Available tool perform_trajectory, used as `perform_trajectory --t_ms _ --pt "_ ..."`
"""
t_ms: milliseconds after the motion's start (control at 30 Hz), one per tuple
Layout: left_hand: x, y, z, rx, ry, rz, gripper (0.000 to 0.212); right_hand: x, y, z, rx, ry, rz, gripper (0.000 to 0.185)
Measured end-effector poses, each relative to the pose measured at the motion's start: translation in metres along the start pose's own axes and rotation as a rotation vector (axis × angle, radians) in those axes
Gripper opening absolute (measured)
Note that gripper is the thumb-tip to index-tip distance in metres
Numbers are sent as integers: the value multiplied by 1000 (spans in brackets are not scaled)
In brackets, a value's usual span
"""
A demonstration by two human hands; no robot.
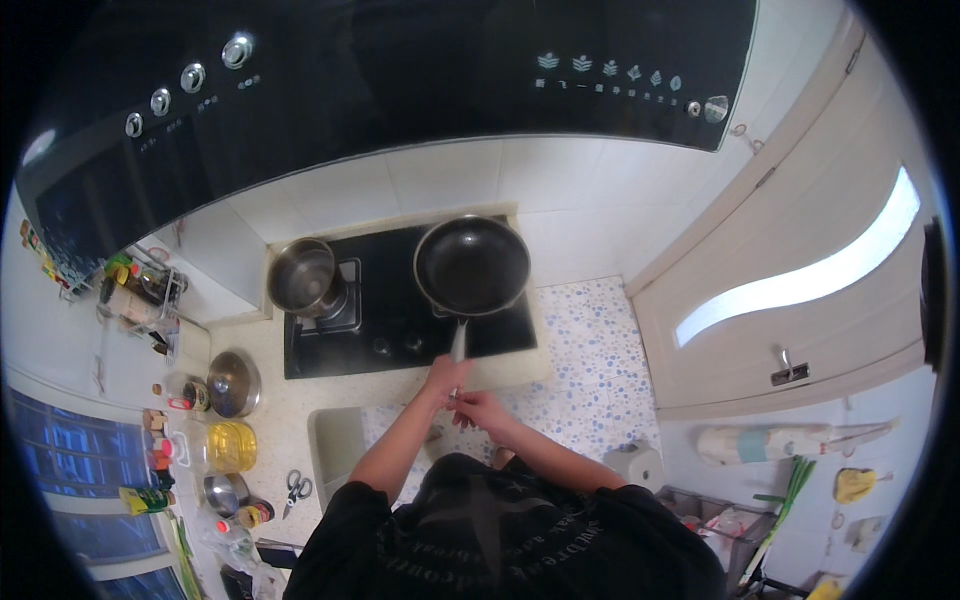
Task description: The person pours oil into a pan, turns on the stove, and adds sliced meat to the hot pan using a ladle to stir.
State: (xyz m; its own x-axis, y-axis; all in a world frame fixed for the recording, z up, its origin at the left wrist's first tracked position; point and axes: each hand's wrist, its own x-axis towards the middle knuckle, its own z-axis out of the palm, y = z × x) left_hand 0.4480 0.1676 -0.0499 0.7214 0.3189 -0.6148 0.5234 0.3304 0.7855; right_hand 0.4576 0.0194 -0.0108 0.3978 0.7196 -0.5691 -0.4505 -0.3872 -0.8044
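A dark frying pan (472,266) sits over the right side of the black glass gas hob (390,300). Its inside looks bare. My left hand (448,373) is closed around the pan's metal handle (459,341). Just below it, my right hand (480,412) has bent fingers at the handle's end; whether they grip it is hard to make out. To the left, a steel pot (302,277) stands over the left burner, its inside partly shaded.
A range hood (420,75) overhangs the hob. Along the left counter are a pot lid (233,384), an oil jug (229,446), a metal bowl (225,493) and scissors (298,487). A sink (334,450) lies front left; a door (750,300) stands right.
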Motion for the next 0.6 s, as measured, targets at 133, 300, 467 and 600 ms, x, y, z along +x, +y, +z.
perform_trajectory --t_ms 133,300,467,600 --pt "28 -25 -5 12 51 43 22 13 10 -1 2 -31 -31 22" --pt "30 -18 8 163 58 53 43 15 14 -13 -34 24 -14 23" --pt "59 -46 -3 220 129 111 48 13 6 -6 -57 14 -49 22" --pt "51 -34 3 55 21 83 35 17 10 -11 -74 40 -69 22"
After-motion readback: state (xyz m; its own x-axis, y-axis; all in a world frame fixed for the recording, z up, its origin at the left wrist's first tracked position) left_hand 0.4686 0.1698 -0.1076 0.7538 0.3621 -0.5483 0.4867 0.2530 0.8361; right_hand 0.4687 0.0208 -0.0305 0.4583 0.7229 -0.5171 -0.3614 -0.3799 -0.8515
